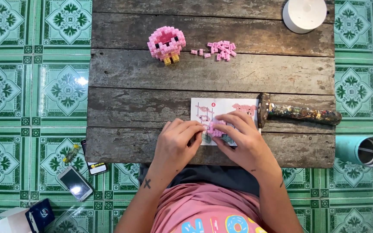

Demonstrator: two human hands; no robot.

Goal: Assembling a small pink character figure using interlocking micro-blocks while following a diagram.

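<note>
We are pinching a small pink piece (215,128) with both hands (178,140) (241,138); beyond them, a built figure (166,43) and loose bricks (222,50) are waiting.

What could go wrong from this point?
The small pink block piece pinched between the left hand and right hand might crumble under pressure. The loose pink bricks lie unconfined on gapped planks and could slip away. The hands cover part of the instruction sheet.

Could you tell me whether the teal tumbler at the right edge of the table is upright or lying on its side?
On its side. The teal tumbler lies level on the tiled floor beside the wooden table, its round metal-rimmed mouth facing right.
</note>
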